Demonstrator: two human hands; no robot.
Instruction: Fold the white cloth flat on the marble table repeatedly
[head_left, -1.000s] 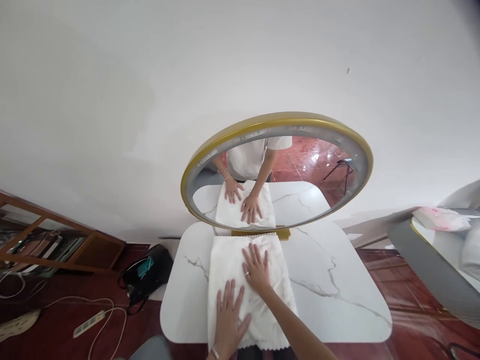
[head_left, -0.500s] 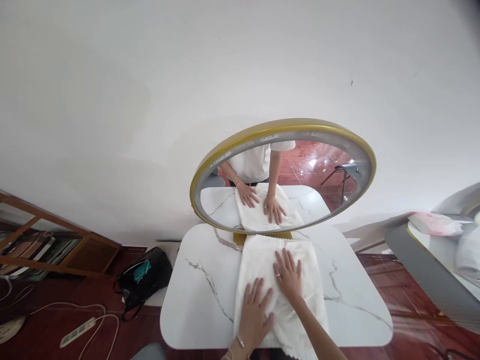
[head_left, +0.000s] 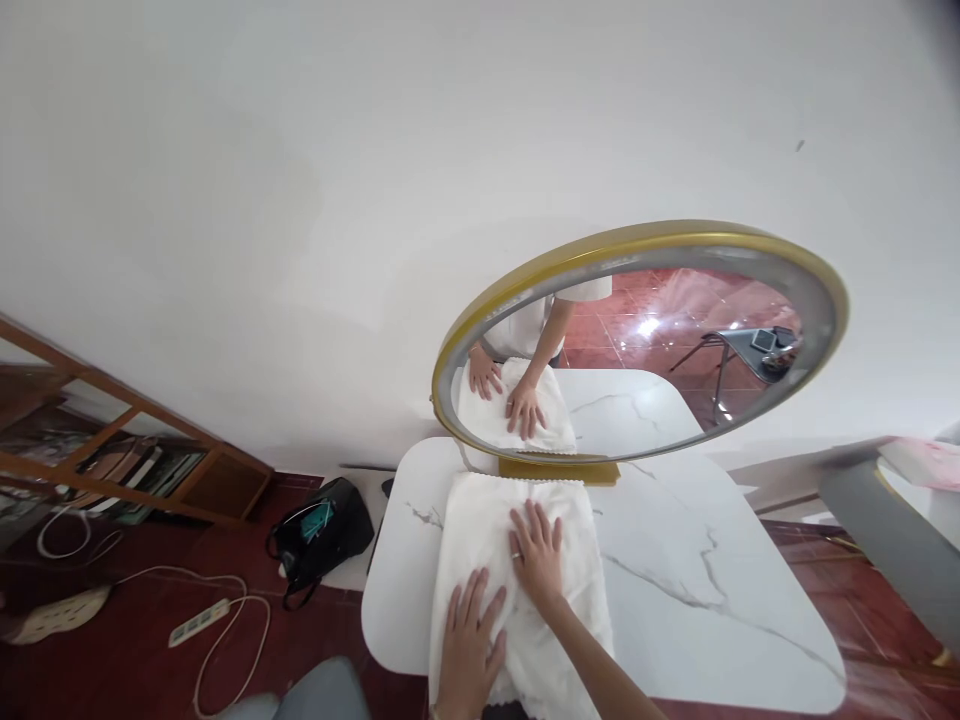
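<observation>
Currently, left hand (head_left: 471,645): fingers spread flat on white scallop-edged cloth (head_left: 529,642), gripping nothing
Right hand (head_left: 538,555): likewise spread, gripping nothing
Mirror (head_left: 641,345): beyond both hands

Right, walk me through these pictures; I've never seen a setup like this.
There's no machine here, just a person's two bare hands. Every picture comes from one camera worn on that person's head, looking forward and down. A white cloth lies on the white table. The left hand and right hand rest spread on it, the right farther forward; neither grips anything. The second pair of hands is only a reflection in the gold-rimmed mirror beyond the cloth.
</observation>
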